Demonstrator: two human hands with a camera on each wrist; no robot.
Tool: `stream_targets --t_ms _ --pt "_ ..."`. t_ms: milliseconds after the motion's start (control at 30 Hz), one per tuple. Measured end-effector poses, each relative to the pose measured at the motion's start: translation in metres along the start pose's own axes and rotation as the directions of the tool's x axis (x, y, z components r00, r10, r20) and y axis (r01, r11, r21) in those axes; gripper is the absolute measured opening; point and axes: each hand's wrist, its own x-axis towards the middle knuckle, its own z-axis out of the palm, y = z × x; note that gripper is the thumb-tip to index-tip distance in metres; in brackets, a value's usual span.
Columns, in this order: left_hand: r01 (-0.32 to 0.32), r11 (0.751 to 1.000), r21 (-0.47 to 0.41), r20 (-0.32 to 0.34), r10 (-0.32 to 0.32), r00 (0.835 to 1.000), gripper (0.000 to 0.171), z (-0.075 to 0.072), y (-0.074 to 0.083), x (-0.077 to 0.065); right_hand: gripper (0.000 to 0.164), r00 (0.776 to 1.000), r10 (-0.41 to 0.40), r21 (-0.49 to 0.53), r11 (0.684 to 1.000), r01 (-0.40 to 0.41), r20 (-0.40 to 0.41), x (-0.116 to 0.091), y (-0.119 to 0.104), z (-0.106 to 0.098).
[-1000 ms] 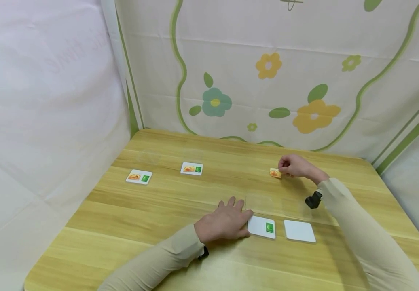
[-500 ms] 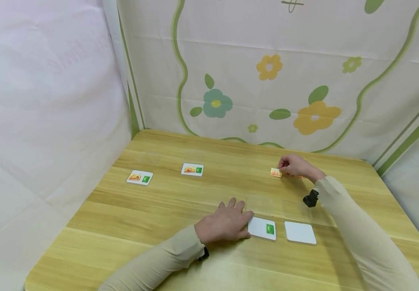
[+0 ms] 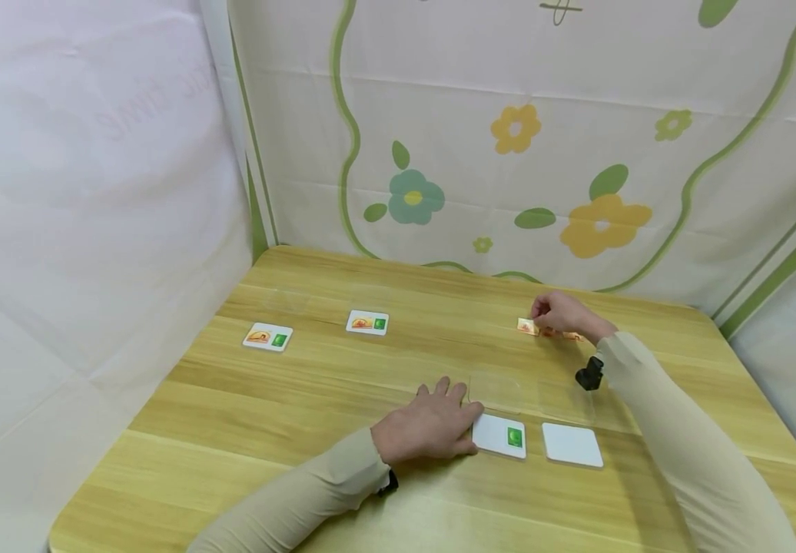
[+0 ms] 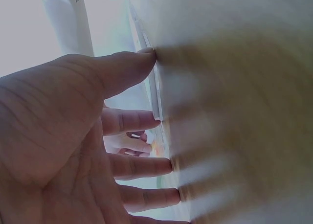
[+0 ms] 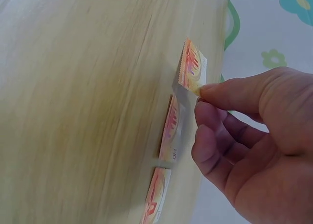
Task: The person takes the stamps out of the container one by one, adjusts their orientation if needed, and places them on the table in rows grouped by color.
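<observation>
My right hand (image 3: 564, 313) pinches an orange-and-yellow postage stamp (image 5: 192, 67) by one corner between thumb and forefinger, at the back right of the table. In the right wrist view the stamp tilts up from the wood. Two similar stamps lie in a row beside it, a nearer stamp (image 5: 171, 128) and a farther-down stamp (image 5: 155, 197). My left hand (image 3: 429, 421) rests spread on the table, fingertips down. Its thumb and forefinger touch the left edge of a white card (image 3: 491, 434), which bears a green stamp (image 3: 515, 437) at its right side.
A blank white card (image 3: 572, 445) lies to the right of that one. Farther back on the left are a white card (image 3: 268, 337) and another white card (image 3: 367, 322), each with an orange and a green stamp. Clear flat pieces (image 3: 498, 389) lie on the table (image 3: 232, 461). Flowered cloth (image 3: 453, 100) hangs behind.
The pinched stamp has tilted and come slightly away from the others, and more of the stamps under my right hand shows. My left hand stays in place. The head view shifts slightly.
</observation>
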Motion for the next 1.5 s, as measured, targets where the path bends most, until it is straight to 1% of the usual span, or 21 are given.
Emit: stream_targets --t_ms 233,433,600,800,1133,1333,1500 --pt "0.001 1.0 -0.009 0.002 -0.001 1.0 0.038 0.0 0.0 0.0 0.009 1.0 0.001 0.014 1.0 -0.001 0.008 0.005 -0.002 0.002" --pt "0.005 1.0 -0.023 0.003 -0.004 1.0 0.038 0.001 0.0 0.0 0.008 1.0 -0.021 -0.045 0.999 0.021 -0.001 0.01 0.0 0.004" --pt "0.001 1.0 -0.011 -0.007 -0.001 1.0 0.036 0.0 -0.001 0.0 0.008 0.998 -0.056 -0.091 0.994 0.056 0.002 0.01 -0.001 0.005" --pt "0.002 1.0 -0.002 -0.009 -0.002 1.0 0.036 0.0 -0.001 0.001 0.007 0.997 -0.077 -0.118 0.99 0.077 -0.001 0.009 -0.002 0.006" --pt "0.013 1.0 0.001 0.009 -0.013 1.0 0.038 0.0 0.0 0.001 0.008 0.999 -0.041 -0.103 0.994 0.042 0.018 0.013 0.002 0.006" --pt "0.015 1.0 -0.012 0.016 -0.015 1.0 0.039 -0.001 0.0 0.002 0.01 0.999 -0.028 -0.108 0.994 0.031 0.024 0.014 -0.002 0.006" --pt "0.017 1.0 -0.017 0.021 -0.016 1.0 0.04 -0.002 0.0 0.001 0.01 0.999 -0.032 -0.121 0.992 0.036 0.034 0.013 -0.005 0.006"
